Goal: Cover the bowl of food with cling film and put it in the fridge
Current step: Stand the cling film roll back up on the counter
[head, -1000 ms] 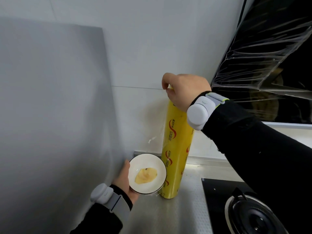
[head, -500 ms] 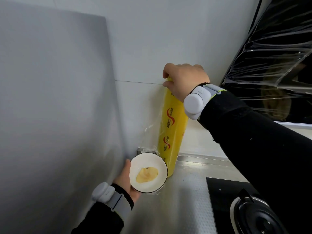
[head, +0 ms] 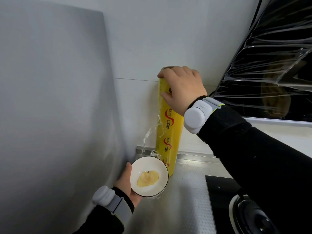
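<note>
Roll (head: 170, 129) now stands upright beneath the gripping right hand (head: 184, 88); left hand (head: 125, 183) clasps the bowl (head: 148, 166) beside it.

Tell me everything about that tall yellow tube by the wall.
It is a tall yellow cling film roll, printed with red swirl logos, standing on end on the steel counter by the white wall. The right hand grips its top. Crinkled clear film trails from its left side down toward the bowl.
</note>
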`<act>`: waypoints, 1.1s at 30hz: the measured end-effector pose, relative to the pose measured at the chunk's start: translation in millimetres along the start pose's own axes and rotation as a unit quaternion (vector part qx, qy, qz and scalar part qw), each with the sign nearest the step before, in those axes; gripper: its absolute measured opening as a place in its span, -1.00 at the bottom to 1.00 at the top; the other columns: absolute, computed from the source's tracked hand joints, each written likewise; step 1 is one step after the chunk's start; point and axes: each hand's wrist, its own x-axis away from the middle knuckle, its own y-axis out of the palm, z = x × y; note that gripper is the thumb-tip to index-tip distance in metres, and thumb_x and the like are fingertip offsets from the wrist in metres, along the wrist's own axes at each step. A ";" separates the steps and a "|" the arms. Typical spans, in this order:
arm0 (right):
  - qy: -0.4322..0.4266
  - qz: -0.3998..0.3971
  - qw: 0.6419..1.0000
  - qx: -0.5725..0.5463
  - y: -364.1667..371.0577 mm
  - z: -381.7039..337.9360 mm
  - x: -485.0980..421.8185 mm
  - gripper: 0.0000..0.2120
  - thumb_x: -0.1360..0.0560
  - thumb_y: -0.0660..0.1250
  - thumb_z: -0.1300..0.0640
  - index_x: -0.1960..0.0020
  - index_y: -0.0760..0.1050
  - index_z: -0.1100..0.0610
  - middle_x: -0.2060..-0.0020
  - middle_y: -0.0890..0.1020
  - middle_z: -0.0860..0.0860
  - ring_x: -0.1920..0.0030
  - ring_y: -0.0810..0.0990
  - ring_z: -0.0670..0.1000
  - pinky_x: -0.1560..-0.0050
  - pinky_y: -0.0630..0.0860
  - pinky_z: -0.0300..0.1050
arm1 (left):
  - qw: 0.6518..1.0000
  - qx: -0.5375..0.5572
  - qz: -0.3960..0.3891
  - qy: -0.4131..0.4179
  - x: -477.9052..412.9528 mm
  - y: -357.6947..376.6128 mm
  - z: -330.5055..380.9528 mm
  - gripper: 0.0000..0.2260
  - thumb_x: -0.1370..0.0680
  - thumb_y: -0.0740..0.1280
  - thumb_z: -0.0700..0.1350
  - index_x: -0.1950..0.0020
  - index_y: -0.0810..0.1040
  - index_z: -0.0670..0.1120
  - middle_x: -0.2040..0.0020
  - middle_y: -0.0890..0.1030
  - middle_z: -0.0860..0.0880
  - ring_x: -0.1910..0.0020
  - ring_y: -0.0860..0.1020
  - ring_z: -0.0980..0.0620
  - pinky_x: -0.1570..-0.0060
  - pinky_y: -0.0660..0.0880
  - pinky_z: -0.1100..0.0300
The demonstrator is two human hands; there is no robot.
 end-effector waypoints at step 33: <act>0.455 -0.299 0.609 -0.576 61.1 -60.5 243.0 -0.56 -0.50 0.07 -0.31 -0.28 0.42 -0.19 -0.18 0.58 -0.01 -0.08 0.61 0.07 0.21 0.61 -0.12 | 0.997 -0.048 -0.047 -0.043 51.4 -15.3 -36.8 -0.35 -0.52 0.03 0.31 -0.25 0.47 -0.21 -0.18 0.57 -0.32 -0.20 0.50 -0.31 -0.27 0.36 -0.20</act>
